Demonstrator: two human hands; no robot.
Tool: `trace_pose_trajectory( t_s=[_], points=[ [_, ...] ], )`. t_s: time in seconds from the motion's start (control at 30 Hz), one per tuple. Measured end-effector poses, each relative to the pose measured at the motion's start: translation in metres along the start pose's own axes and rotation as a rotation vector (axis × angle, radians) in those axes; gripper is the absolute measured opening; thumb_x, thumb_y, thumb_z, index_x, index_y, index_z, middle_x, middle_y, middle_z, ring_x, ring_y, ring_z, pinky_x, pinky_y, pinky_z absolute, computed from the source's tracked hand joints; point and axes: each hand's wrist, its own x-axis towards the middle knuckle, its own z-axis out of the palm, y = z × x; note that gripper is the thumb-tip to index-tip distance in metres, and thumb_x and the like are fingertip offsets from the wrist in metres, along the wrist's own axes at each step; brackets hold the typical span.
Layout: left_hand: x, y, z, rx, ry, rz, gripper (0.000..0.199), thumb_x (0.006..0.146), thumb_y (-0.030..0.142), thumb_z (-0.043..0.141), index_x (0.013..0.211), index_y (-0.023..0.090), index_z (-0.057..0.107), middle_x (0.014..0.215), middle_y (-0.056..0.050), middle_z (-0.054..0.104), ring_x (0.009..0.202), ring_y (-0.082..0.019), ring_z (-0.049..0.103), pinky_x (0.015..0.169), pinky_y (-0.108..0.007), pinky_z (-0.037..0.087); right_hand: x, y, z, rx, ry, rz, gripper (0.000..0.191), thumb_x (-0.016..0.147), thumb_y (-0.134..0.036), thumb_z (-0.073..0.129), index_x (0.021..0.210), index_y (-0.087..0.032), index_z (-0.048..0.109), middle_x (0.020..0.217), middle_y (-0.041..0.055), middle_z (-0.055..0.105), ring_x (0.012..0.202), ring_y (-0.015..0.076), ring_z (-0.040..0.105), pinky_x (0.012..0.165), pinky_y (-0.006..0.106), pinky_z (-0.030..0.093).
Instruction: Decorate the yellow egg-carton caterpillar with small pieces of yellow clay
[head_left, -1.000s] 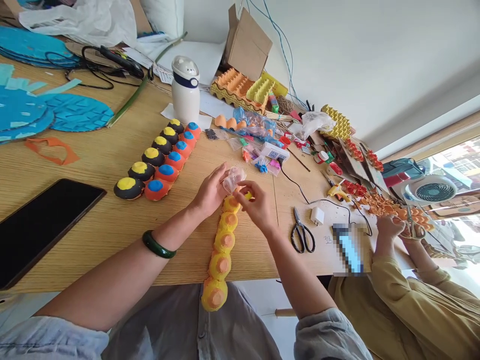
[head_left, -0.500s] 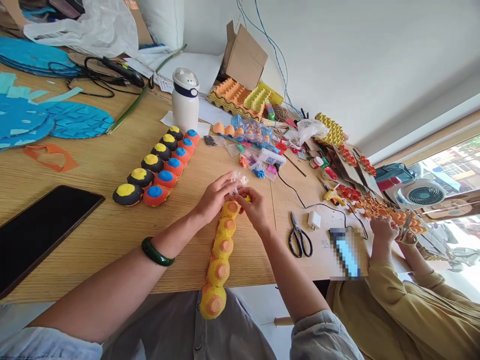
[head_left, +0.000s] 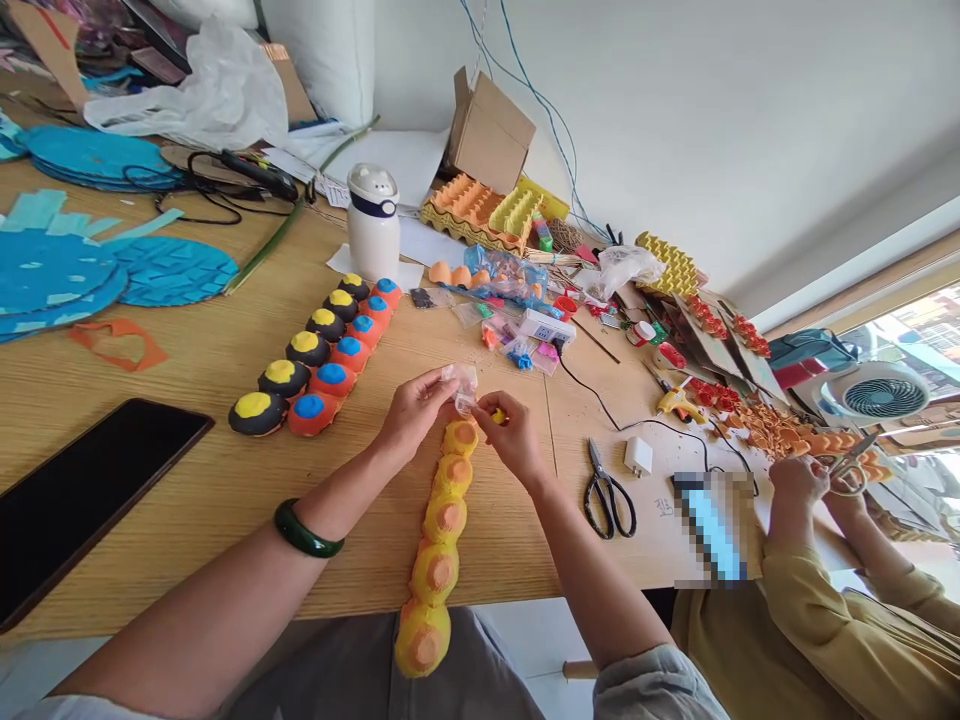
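My left hand (head_left: 412, 412), with a green bangle (head_left: 307, 530) on its wrist, and my right hand (head_left: 510, 437) pinch a small clear plastic bag (head_left: 461, 388) between them. Just below my hands, a chain of yellow-and-orange painted egg-carton cups (head_left: 442, 520) lies on the wooden table (head_left: 187, 390) and runs toward me. A small yellow piece (head_left: 498, 416) shows beside my right fingers. To the left stand two rows of painted cups, black with yellow tops (head_left: 307, 348) and red with blue tops (head_left: 332, 380).
A black tablet (head_left: 82, 505) lies at the left, and blue paper discs (head_left: 176, 270) lie beyond it. Black-handled scissors (head_left: 609, 500) rest to my right. A co-worker's hand (head_left: 799, 480) works small scissors (head_left: 849, 475) among orange pieces. Egg trays (head_left: 480, 210) and craft supplies crowd the far edge.
The view has tilted slightly, and the table sits lower in the picture. My hands stay together on the bag, and the co-worker's hands have shifted right with the scissors.
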Motion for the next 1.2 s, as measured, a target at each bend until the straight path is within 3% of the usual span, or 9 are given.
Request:
trace_pose_trajectory(
  t_s=[0.17, 0.43, 0.57, 0.87, 1.2],
  points=[
    [0.002, 0.001, -0.004, -0.068, 0.09, 0.041, 0.045, 0.08, 0.036, 0.082, 0.118, 0.015, 0.071, 0.108, -0.011, 0.078, 0.1, -0.024, 0.075, 0.091, -0.038, 0.061, 0.024, 0.018, -0.019, 0.072, 0.126, 0.06, 0.035, 0.074, -0.053, 0.073, 0.079, -0.019, 0.067, 0.07, -0.0023, 0.058, 0.052, 0.0092, 0.047, 0.038, 0.022, 0.048],
    [0.003, 0.003, -0.01, 0.01, 0.142, -0.011, 0.042, 0.074, 0.034, 0.081, 0.11, 0.013, 0.073, 0.097, -0.009, 0.078, 0.085, -0.02, 0.073, 0.079, -0.036, 0.062, 0.062, 0.028, -0.045, 0.024, 0.256, 0.107, 0.039, 0.068, -0.055, 0.073, 0.075, -0.018, 0.066, 0.066, -0.0019, 0.056, 0.049, 0.0094, 0.044, 0.035, 0.024, 0.045],
    [0.003, -0.001, -0.01, 0.029, 0.135, -0.016, 0.046, 0.073, 0.036, 0.082, 0.111, 0.012, 0.074, 0.096, -0.009, 0.079, 0.084, -0.02, 0.072, 0.078, -0.035, 0.062, 0.071, 0.033, -0.042, 0.014, 0.257, 0.12, 0.04, 0.068, -0.056, 0.073, 0.075, -0.017, 0.065, 0.066, -0.0024, 0.056, 0.047, 0.009, 0.044, 0.036, 0.025, 0.046],
    [0.007, -0.006, -0.014, 0.172, 0.117, 0.132, 0.046, 0.083, 0.05, 0.077, 0.108, 0.012, 0.077, 0.094, -0.01, 0.08, 0.086, -0.02, 0.073, 0.081, -0.034, 0.061, 0.06, 0.031, -0.021, 0.048, 0.169, 0.071, 0.035, 0.077, -0.053, 0.071, 0.079, -0.019, 0.066, 0.071, -0.0004, 0.061, 0.05, 0.0097, 0.048, 0.039, 0.022, 0.046],
    [0.008, -0.007, -0.015, 0.2, 0.11, 0.094, 0.046, 0.079, 0.05, 0.077, 0.104, 0.011, 0.078, 0.092, -0.011, 0.08, 0.087, -0.022, 0.075, 0.082, -0.036, 0.062, 0.066, 0.051, -0.027, 0.022, 0.174, 0.084, 0.035, 0.081, -0.052, 0.066, 0.085, -0.018, 0.07, 0.069, -0.001, 0.061, 0.045, 0.0096, 0.049, 0.04, 0.024, 0.046]
  ],
)
